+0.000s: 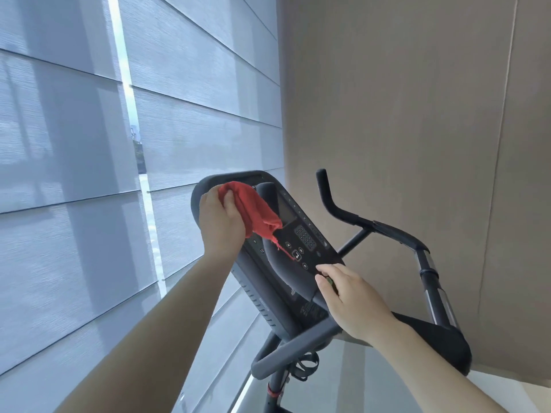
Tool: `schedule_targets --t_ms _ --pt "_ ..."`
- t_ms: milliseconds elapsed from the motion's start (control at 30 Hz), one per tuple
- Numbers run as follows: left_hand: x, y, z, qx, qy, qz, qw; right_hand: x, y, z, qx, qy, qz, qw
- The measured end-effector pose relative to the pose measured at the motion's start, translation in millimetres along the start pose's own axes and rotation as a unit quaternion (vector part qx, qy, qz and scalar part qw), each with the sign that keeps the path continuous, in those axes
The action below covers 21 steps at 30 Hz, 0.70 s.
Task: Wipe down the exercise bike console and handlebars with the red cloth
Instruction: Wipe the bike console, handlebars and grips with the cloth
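The exercise bike's dark console (301, 236) tilts across the middle of the head view, with a keypad and round buttons on its face. My left hand (220, 222) grips a bunched red cloth (253, 210) and presses it on the console's upper left part; a frayed corner hangs down over the buttons. My right hand (351, 299) holds the console's lower right edge, thumb toward the panel. Black handlebars (372, 225) curve up and to the right behind the console, and a grey bar (298, 344) loops below it.
Pale roller blinds (119, 174) cover a window along the left, close to the console. A beige wall (417, 114) stands behind and to the right. The bike's post (275, 391) with a red band and a bottle cage (304, 365) drops toward the floor.
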State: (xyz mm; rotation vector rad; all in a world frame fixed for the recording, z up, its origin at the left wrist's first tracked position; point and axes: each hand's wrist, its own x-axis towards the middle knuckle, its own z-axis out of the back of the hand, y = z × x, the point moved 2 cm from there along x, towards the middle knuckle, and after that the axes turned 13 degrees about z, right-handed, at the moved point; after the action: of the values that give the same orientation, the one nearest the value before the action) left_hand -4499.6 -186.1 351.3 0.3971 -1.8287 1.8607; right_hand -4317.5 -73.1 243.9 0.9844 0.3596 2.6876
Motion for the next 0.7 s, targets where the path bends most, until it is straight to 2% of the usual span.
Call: schedule_targets --t_ms 167,367,567,700 --pt "-11.7 -4.8 -46.2 -0.070 0.072 -0.005 0.995 3.2 -5.5 -5.7 0.018 0.030 0.006 0.999" --pt "-25.8 16.8 -51.8 -0.031 0.067 -0.071 0.995 2.2 -9.5 -2.4 0.041 0.020 -0.005 0.999" --pt "-39.5 29.7 -41.7 0.041 0.112 -0.060 0.991 -4.2 -9.0 6.3 0.066 -0.007 0.001 0.998" --pt "-24.9 16.1 -33.3 0.020 0.098 -0.036 0.994 -16.9 -19.4 16.4 0.060 0.005 -0.005 0.998"
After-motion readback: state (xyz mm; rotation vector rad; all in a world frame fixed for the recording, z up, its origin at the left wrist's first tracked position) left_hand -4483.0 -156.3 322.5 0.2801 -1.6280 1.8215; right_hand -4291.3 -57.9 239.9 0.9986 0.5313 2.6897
